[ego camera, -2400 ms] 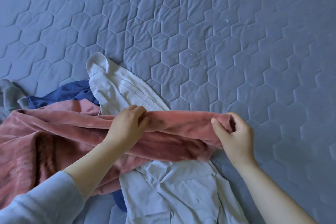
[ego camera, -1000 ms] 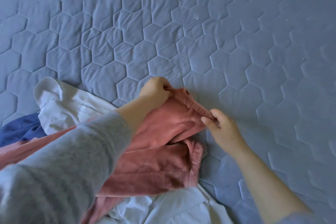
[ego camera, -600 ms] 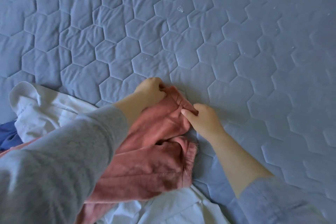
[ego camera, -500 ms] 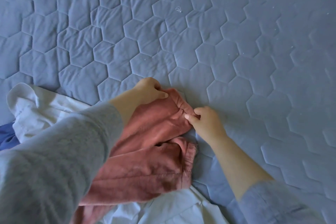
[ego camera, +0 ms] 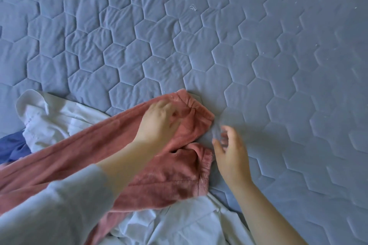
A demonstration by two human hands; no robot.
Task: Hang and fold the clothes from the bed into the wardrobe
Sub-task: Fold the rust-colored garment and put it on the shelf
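A pink fleecy garment (ego camera: 171,173) with gathered cuffs lies on the blue quilted bed (ego camera: 258,45), its two ends laid side by side near the middle. My left hand (ego camera: 159,123) rests flat on the upper end, fingers spread and blurred. My right hand (ego camera: 229,153) hovers just right of the cuffs, fingers loose, holding nothing. A white shirt (ego camera: 65,115) lies under the pink garment and shows again at the bottom. A dark blue garment (ego camera: 12,147) peeks out at the left edge.
The quilted cover with its hexagon stitching fills the far and right parts of the view. A small loop of white thread (ego camera: 193,7) lies on it further up.
Both hands have let go of the pink cuff they pinched. My left hand now lies flat on the cloth, and my right hand has drawn back down and to the right.
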